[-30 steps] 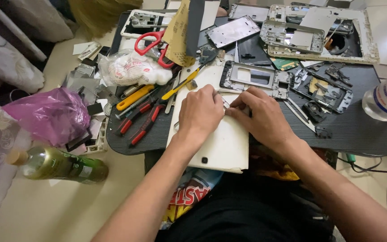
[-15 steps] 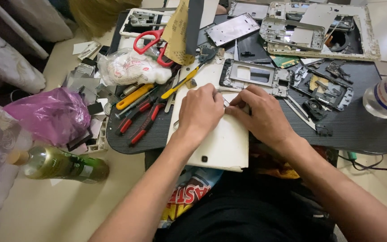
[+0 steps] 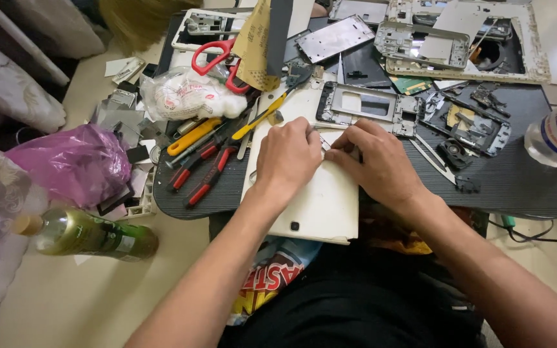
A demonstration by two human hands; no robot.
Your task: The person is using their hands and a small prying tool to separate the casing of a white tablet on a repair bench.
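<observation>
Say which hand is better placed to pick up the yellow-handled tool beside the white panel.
Left, probably. The left hand rests on the white panel right next to the yellow-handled tool; the right hand lies farther over, with the left hand between it and the tool.

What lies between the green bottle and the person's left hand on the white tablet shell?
In the head view, bare floor, then red-handled screwdrivers on the black mat lie between the green bottle and the left hand.
</observation>
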